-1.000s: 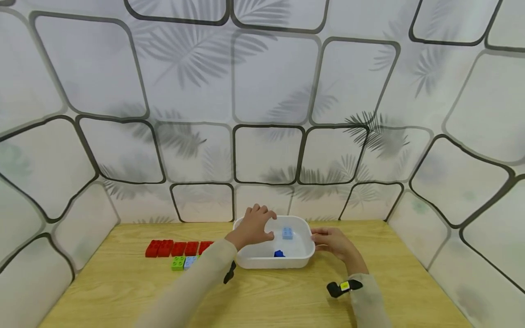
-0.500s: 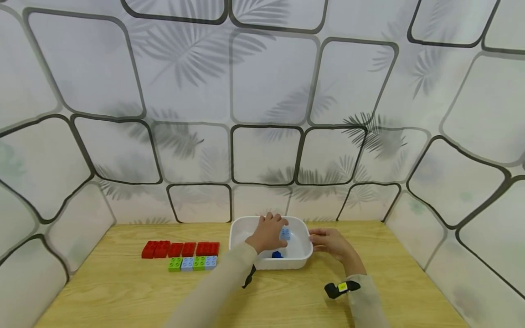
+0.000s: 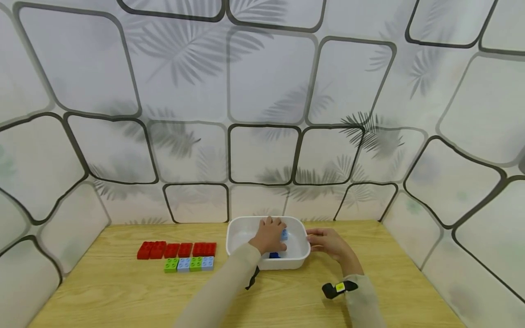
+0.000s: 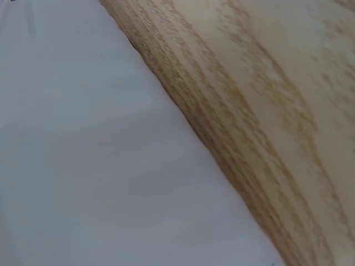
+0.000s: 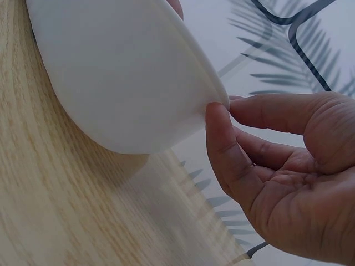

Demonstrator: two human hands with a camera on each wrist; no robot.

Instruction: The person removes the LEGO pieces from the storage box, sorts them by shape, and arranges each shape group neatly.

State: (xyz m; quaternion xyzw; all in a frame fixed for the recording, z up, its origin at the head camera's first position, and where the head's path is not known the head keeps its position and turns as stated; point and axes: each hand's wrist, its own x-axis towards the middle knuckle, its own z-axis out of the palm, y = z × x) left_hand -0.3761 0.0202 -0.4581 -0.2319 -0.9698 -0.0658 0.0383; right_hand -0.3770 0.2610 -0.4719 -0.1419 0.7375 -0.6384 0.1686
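Observation:
My left hand (image 3: 268,235) reaches into a white plastic bin (image 3: 301,263), its thumb and fingers spread at either side of a light blue toy brick (image 3: 284,235). Part of that brick is hidden by the hand, and no grip on it shows. A dark blue brick (image 3: 274,255) lies near the bin's front wall, below the thumb. At the bin's right end my right hand (image 3: 330,243) pinches the rim; the right wrist view shows thumb and forefinger meeting on the bin's edge (image 5: 216,83). Only the bin's outer wall (image 4: 111,144) and wood appear in the left wrist view.
Left of the bin, on the wooden table (image 3: 283,300), stands a row of red bricks (image 3: 178,250). Just in front of it runs a row of green and light blue bricks (image 3: 189,264). A patterned white backdrop (image 3: 262,155) closes off the back and sides.
My left hand has moved right and down into the bin, to the light blue brick. The right hand keeps its pinch on the rim. The view has shifted slightly.

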